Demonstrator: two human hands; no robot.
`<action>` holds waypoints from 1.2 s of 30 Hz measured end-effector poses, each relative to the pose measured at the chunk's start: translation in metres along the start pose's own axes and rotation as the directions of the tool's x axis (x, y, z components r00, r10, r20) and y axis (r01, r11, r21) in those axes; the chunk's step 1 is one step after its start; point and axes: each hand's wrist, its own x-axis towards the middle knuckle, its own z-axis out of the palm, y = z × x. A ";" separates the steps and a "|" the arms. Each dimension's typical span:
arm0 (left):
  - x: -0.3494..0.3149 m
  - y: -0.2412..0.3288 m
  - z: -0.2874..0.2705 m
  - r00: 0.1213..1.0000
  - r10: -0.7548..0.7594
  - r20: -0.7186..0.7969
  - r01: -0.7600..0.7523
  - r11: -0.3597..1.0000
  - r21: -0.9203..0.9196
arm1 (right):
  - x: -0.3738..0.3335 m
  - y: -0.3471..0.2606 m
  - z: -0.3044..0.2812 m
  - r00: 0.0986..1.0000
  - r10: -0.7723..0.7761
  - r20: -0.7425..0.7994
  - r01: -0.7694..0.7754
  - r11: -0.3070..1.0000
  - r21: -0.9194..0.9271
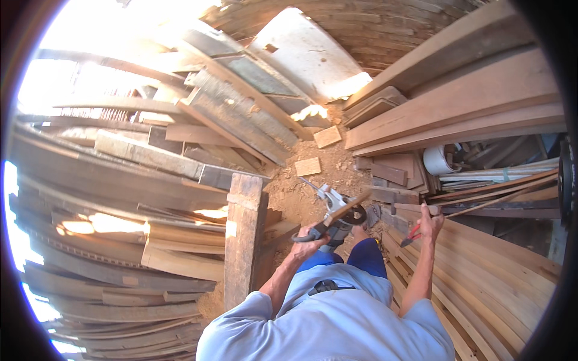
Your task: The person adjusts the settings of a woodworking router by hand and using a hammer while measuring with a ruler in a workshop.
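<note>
My left hand (pixel 312 233) is closed around a long, narrow brown piece (pixel 346 210) with a dark grey curved end; its kind is unclear. Just beyond and partly behind it is a grey power tool (pixel 335 198) with a black round part, near my legs. Over on the right, my right hand (pixel 430 225) is closed around the wooden handle of a hammer (pixel 415 208), whose small dark head points left. Red-handled pliers (pixel 412 235) show right beside the fingers of that hand. Whether they are gripped too or lie on the boards, I cannot tell.
An upright weathered plank (pixel 242 240) stands to my left. Two small wood blocks (pixel 308 166) lie on the sawdust-covered floor (pixel 283 186). Stacked boards (pixel 120 240) fill the left side; long planks (pixel 481 271) and thick beams (pixel 463 108) line the right. A white panel (pixel 307 57) leans ahead.
</note>
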 end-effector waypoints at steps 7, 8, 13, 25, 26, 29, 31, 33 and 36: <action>-0.065 -0.052 -0.042 0.969 0.213 0.128 -0.202 0.975 -0.092 | -0.076 -0.007 0.001 0.985 -0.143 -0.098 0.134 0.987 -0.089; -0.078 -0.059 -0.054 0.963 0.235 0.131 -0.225 0.970 -0.088 | -0.095 -0.008 0.002 0.981 -0.154 -0.121 0.144 0.985 -0.091; -0.140 -0.098 -0.127 0.929 0.340 0.147 -0.311 0.931 -0.189 | -0.225 -0.021 0.003 0.963 -0.144 -0.230 0.137 0.990 -0.045; -0.217 -0.201 -0.316 0.888 0.457 0.055 -0.452 0.889 -0.076 | -0.431 0.079 0.014 0.928 -0.191 -0.320 0.191 0.981 -0.031; -0.218 -0.213 -0.323 0.893 0.449 0.037 -0.443 0.890 -0.113 | -0.437 0.085 0.014 0.932 -0.185 -0.311 0.185 0.982 -0.031; -0.218 -0.236 -0.340 0.912 0.408 -0.036 -0.406 0.893 -0.194 | -0.455 0.087 0.023 0.938 -0.187 -0.293 0.185 0.982 -0.033; -0.219 -0.247 -0.353 0.920 0.389 -0.053 -0.387 0.876 -0.289 | -0.463 0.090 0.028 0.936 -0.203 -0.288 0.201 0.979 -0.036; -0.218 -0.258 -0.363 0.922 0.374 -0.098 -0.385 0.866 -0.320 | -0.469 0.088 0.031 0.931 -0.222 -0.289 0.225 0.974 -0.024; -0.207 -0.270 -0.378 0.917 0.396 -0.050 -0.386 0.850 -0.358 | -0.494 0.060 0.038 0.943 -0.173 -0.285 0.187 0.982 0.024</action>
